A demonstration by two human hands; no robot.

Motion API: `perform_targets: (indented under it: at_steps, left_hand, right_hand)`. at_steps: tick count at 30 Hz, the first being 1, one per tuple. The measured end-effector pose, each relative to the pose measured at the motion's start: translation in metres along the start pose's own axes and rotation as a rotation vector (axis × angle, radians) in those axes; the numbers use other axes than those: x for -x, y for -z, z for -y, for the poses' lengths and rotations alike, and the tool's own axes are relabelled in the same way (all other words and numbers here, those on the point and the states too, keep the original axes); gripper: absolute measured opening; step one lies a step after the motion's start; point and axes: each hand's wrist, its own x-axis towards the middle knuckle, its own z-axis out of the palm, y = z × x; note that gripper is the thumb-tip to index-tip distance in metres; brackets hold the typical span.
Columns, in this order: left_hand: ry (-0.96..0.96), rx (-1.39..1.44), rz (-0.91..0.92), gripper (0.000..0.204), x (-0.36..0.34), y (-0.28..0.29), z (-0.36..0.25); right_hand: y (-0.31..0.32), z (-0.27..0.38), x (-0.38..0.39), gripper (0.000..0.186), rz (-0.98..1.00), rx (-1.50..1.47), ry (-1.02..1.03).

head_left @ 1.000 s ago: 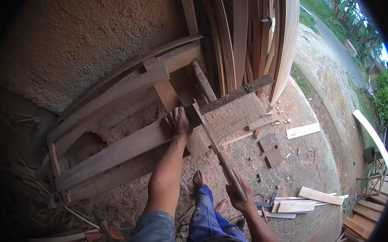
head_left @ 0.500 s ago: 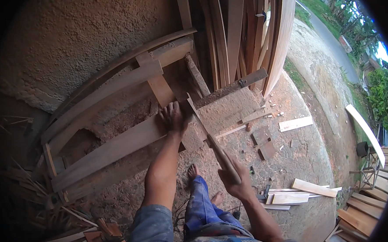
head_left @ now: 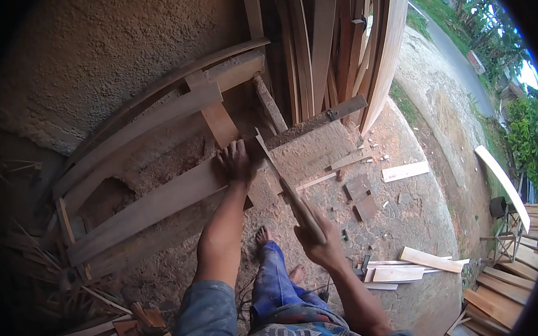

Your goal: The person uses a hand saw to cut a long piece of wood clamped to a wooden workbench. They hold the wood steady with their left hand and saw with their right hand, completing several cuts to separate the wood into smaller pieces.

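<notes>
My left hand [head_left: 235, 160] presses flat on the end of a long wooden plank [head_left: 143, 211] lying across a rough wooden frame [head_left: 218, 119]. My right hand [head_left: 321, 241] grips the wooden handle of a long narrow saw [head_left: 276, 167]. The blade slants up to the plank's end, just right of my left fingers. My bare feet [head_left: 261, 235] stand on the sawdust-strewn concrete below the saw.
Tall boards [head_left: 330, 49] lean against the rough wall behind the frame. Short offcuts [head_left: 406, 171] and planks [head_left: 431, 260] lie on the concrete to the right. Splintered scrap wood [head_left: 87, 305] is piled at the lower left. A stack of boards [head_left: 507, 295] sits at the lower right.
My right hand has pushed the saw forward and up along the plank's end. My left hand has stayed pressed on the plank.
</notes>
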Motion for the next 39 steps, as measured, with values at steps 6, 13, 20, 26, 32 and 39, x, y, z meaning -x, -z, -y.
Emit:
perform_targets:
  at_steps: [6, 13, 20, 26, 32, 39]
  left_hand:
    - [-0.005, 0.058, -0.035, 0.035, 0.003, -0.013, -0.012]
    - [-0.024, 0.033, 0.105, 0.036, 0.009, -0.009, -0.022]
    - [0.043, -0.051, -0.027, 0.034, 0.004, -0.032, -0.001]
    - [-0.09, 0.02, -0.009, 0.043, -0.001, -0.02, -0.033]
    - [0.064, 0.002, 0.069, 0.024, 0.003, -0.018, 0.004]
    - [-0.007, 0.034, 0.09, 0.036, 0.004, -0.014, -0.019]
  right_hand:
    - [0.048, 0.009, 0.084, 0.066, 0.043, 0.011, -0.001]
    - [-0.021, -0.001, -0.115, 0.057, 0.003, 0.011, -0.153]
    - [0.062, 0.009, 0.142, 0.06, 0.049, 0.17, 0.0]
    - [-0.016, -0.03, -0.096, 0.048, -0.068, -0.051, -0.058]
    - [0.022, -0.034, 0.11, 0.06, -0.039, -0.041, 0.001]
    - [-0.011, -0.045, -0.007, 0.056, -0.004, -0.049, -0.2]
